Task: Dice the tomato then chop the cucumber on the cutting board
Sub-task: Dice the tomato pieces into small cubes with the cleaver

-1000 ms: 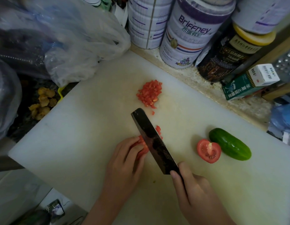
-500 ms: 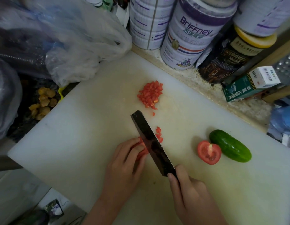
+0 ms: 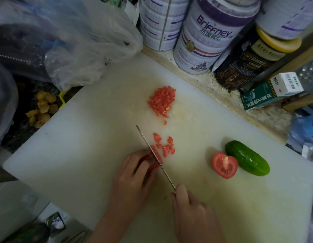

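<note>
Since half a second ago the knife (image 3: 167, 176) has turned from showing its broad dark flank to standing upright, so only a thin line of spine shows. It has come down into the tomato piece (image 3: 153, 166), and more red cubes lie free beside the blade.

The left hand (image 3: 133, 179) sits at 6 o'clock on the white cutting board (image 3: 82, 146), its fingers (image 3: 143, 155) curled over the tomato piece and pinning it against the blade's left face. That piece is a glossy red strip, mostly hidden by the knuckles. The right hand (image 3: 190, 211), at 5 o'clock, is closed round the hidden knife handle with the forefinger laid up to the heel of the blade.

Loose dice (image 3: 165, 146) are scattered just right of the blade, small, wet and uneven. A heaped pile of dice (image 3: 162, 101) sits at 12 o'clock, well apart from the cutting. At 3 o'clock a tomato half (image 3: 224, 165) lies cut face up, pale core and seed pockets showing, touching a whole dark green cucumber (image 3: 247, 160). Tins (image 3: 204, 42) stand on the bench (image 3: 222, 95) at 1 o'clock, and a clear plastic bag (image 3: 85, 41) lies at 10 o'clock.
</note>
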Demonstrator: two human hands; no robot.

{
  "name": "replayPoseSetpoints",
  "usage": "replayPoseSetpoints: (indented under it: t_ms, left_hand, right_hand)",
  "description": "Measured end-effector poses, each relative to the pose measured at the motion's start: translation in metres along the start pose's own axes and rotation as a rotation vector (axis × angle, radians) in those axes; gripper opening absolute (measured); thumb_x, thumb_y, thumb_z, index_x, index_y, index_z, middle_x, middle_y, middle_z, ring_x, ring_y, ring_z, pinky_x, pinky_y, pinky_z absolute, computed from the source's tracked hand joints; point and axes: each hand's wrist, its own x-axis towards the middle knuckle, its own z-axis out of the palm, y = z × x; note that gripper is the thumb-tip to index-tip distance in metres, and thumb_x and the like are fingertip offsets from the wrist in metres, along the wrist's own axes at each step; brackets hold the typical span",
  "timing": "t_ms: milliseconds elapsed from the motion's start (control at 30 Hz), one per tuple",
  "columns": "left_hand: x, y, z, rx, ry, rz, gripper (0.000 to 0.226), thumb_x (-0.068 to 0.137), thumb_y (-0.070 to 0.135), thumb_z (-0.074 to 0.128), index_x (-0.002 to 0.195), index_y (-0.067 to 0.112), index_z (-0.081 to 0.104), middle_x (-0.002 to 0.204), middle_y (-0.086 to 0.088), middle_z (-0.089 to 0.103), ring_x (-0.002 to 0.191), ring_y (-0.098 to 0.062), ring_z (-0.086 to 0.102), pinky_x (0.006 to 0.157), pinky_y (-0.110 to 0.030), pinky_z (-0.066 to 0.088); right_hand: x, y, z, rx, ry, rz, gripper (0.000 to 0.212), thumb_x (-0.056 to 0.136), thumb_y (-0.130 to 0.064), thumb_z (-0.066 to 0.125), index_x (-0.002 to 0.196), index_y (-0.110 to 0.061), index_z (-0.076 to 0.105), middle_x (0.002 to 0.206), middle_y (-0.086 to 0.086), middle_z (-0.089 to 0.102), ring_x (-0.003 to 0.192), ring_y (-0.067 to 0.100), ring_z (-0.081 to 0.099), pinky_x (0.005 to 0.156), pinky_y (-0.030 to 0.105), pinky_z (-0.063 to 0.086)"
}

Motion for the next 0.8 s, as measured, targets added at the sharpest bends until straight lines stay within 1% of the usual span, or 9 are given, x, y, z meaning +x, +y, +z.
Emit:
replayPoseSetpoints:
  t_ms: [133,233,300,333,400,567,667,733,800]
  left_hand:
    - [0.001,0.001,0.0,-0.012,0.006,-0.006,0.019,0.093,0.018,0.062,0.098,0.003,0.073,0.115,-0.008,0.066,0.105,-0.024,0.062,0.087,-0.034,0.051]
    - [0.001,0.001,0.0,-0.023,0.009,-0.006,0.017,0.09,0.016,0.065,0.097,0.002,0.072,0.114,-0.008,0.065,0.104,-0.023,0.062,0.088,-0.033,0.05]
    - [0.001,0.001,0.001,-0.015,0.008,-0.01,0.017,0.089,0.015,0.066,0.097,0.002,0.072,0.113,-0.009,0.065,0.103,-0.024,0.061,0.088,-0.032,0.049]
    - [0.001,0.0,0.001,-0.011,0.011,-0.015,0.016,0.088,0.015,0.067,0.096,0.001,0.072,0.112,-0.009,0.065,0.102,-0.025,0.061,0.088,-0.032,0.049]
    - [0.001,0.0,0.001,-0.009,0.018,-0.026,0.015,0.085,0.012,0.07,0.094,0.001,0.072,0.112,-0.01,0.066,0.101,-0.026,0.062,0.088,-0.032,0.049]
    - [0.003,0.001,0.001,-0.018,0.018,-0.022,0.015,0.084,0.011,0.071,0.093,0.0,0.071,0.111,-0.01,0.065,0.101,-0.025,0.061,0.09,-0.029,0.048]
    - [0.004,0.001,0.001,-0.014,0.03,-0.018,0.014,0.084,0.012,0.07,0.092,0.0,0.071,0.11,-0.01,0.065,0.1,-0.024,0.061,0.09,-0.028,0.048]
    - [0.004,0.001,0.001,-0.017,0.024,-0.015,0.015,0.084,0.012,0.071,0.093,0.0,0.071,0.11,-0.01,0.065,0.1,-0.024,0.06,0.091,-0.026,0.047]
    - [0.003,0.0,0.001,-0.008,0.007,-0.02,0.016,0.084,0.014,0.07,0.094,0.001,0.071,0.111,-0.01,0.065,0.101,-0.024,0.06,0.091,-0.026,0.047]
  right_hand:
    - [0.002,-0.002,0.004,-0.02,-0.012,0.006,0.036,0.103,-0.029,0.012,0.084,-0.014,0.039,0.046,-0.001,0.047,0.022,0.022,0.038,0.031,0.017,0.018]
    - [0.006,-0.004,0.008,-0.028,-0.038,0.002,0.036,0.102,-0.028,0.012,0.084,-0.013,0.039,0.046,0.0,0.048,0.023,0.023,0.039,0.028,0.019,0.021]
    - [0.013,-0.005,0.007,-0.034,-0.05,-0.02,0.026,0.099,-0.027,0.023,0.083,-0.013,0.038,0.045,0.001,0.048,0.023,0.023,0.04,0.027,0.021,0.019]
    - [0.018,-0.005,0.006,-0.023,-0.044,-0.035,0.017,0.093,-0.026,0.032,0.083,-0.013,0.038,0.044,0.0,0.048,0.023,0.022,0.04,0.029,0.021,0.015]
    - [0.027,-0.005,0.004,0.023,-0.053,-0.053,0.011,0.085,-0.025,0.039,0.082,-0.015,0.037,0.041,-0.003,0.045,0.024,0.02,0.04,0.036,0.021,0.011]
    - [0.008,0.007,0.001,0.063,-0.184,0.013,0.019,0.092,-0.034,0.033,0.085,-0.017,0.041,0.04,-0.002,0.045,0.024,0.02,0.04,0.037,0.022,0.013]
    - [-0.003,0.014,-0.006,0.087,-0.269,0.067,0.017,0.084,-0.036,0.037,0.087,-0.02,0.043,0.038,-0.004,0.038,0.023,0.015,0.033,0.036,0.019,0.008]
    - [0.005,0.013,-0.006,0.17,-0.252,0.057,0.015,0.086,-0.034,0.037,0.085,-0.02,0.041,0.041,-0.01,0.021,0.028,0.013,0.021,0.034,0.018,-0.001]
    - [0.023,0.007,-0.002,0.246,-0.219,0.016,0.015,0.091,-0.033,0.034,0.086,-0.019,0.039,0.041,-0.011,0.024,0.027,0.014,0.023,0.034,0.015,-0.002]
